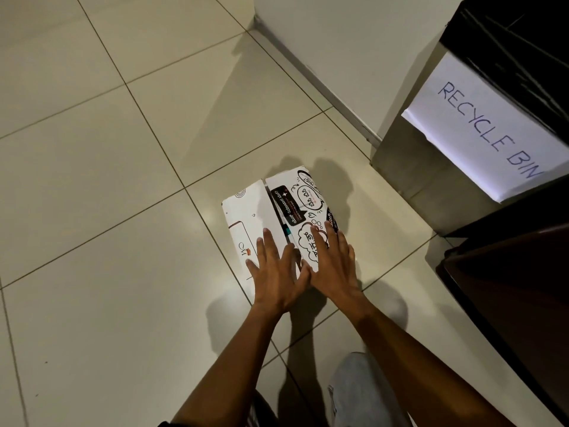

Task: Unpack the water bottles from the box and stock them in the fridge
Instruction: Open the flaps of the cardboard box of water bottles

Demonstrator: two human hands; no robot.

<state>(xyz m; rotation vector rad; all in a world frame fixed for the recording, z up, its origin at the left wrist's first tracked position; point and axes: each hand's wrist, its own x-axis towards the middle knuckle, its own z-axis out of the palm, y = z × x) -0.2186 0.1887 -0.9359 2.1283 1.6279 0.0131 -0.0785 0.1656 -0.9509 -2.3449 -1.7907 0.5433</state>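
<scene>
At the bottom of the frame our two forearms reached up from a knee in pale jeans [354, 392]. Just above centre-bottom, our left hand [274, 272] lay flat with fingers spread on the left flap of the box [277, 211], and our right hand [331, 263] lay flat beside it on the right flap, thumbs nearly touching; neither hand gripped anything, both palms simply pressed down. The box sat on the tiled floor [123, 180] in the lower middle of the frame, its two top flaps meeting along a dark seam. No water bottles were visible; we judged they were inside. The fridge was not clearly in view; a dark cabinet [508, 297] at the right edge might be it, but we could not tell. Further up at the upper right stood a bin with a "RECYCLE BIN" paper sign [486, 127]. We judged that prying the flaps carelessly could tear the cardboard, or tip the box and spill bottles.
</scene>
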